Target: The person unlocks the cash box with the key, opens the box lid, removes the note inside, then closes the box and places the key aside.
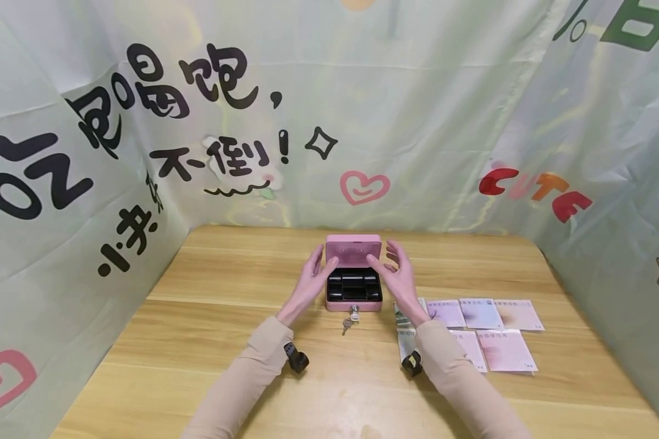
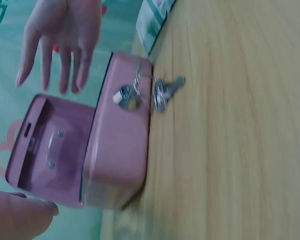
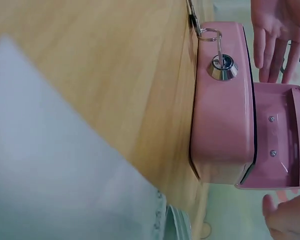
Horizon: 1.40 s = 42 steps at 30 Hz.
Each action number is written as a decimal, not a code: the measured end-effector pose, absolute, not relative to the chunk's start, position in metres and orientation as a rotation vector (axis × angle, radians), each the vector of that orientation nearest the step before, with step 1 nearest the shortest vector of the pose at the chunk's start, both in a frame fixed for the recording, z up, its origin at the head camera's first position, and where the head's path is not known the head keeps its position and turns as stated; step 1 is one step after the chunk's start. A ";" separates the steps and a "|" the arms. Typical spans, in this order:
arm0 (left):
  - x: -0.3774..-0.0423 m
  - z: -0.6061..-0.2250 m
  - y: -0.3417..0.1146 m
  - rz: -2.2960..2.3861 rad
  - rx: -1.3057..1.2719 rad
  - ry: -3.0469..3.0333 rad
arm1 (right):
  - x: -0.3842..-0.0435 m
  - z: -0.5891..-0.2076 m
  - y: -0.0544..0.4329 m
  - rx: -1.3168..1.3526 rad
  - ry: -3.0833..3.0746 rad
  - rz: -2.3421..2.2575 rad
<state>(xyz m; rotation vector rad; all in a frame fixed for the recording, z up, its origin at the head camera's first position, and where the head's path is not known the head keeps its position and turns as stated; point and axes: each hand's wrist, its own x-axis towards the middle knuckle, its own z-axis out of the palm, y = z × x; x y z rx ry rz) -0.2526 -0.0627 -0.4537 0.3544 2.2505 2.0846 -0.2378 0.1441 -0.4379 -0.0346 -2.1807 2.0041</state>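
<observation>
A pink cash box [image 1: 354, 306] stands on the table with its lid [image 1: 354, 251] raised. Inside is a black compartment tray [image 1: 354, 286] with nothing lying in it. In the right wrist view a key sits in the round silver lock [image 3: 223, 67] on the box's front, and a ring joins it to more keys [image 2: 166, 93] that hang down to the table. My left hand [image 1: 312, 277] is at the box's left side, fingers relaxed, thumb near the lid. On the other side my right hand [image 1: 398, 274] mirrors it, fingers extended and holding nothing.
Right of the box, several piles of banknotes [image 1: 507, 352] lie in two rows on the wooden table [image 1: 225, 292], partly under my right forearm. Printed fabric [image 1: 417, 122] walls off the back and both sides.
</observation>
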 end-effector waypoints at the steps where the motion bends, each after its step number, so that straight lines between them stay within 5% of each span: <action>1: -0.252 -0.453 -0.061 2.091 0.351 2.251 | -0.238 -0.438 0.144 -0.021 -2.213 2.007; 11: -0.248 -0.449 -0.057 2.105 0.291 2.256 | -0.235 -0.441 0.140 0.073 -2.241 2.041; 42: -0.220 -0.464 -0.061 2.467 -0.136 1.959 | -0.202 -0.452 0.141 -0.357 -2.099 2.167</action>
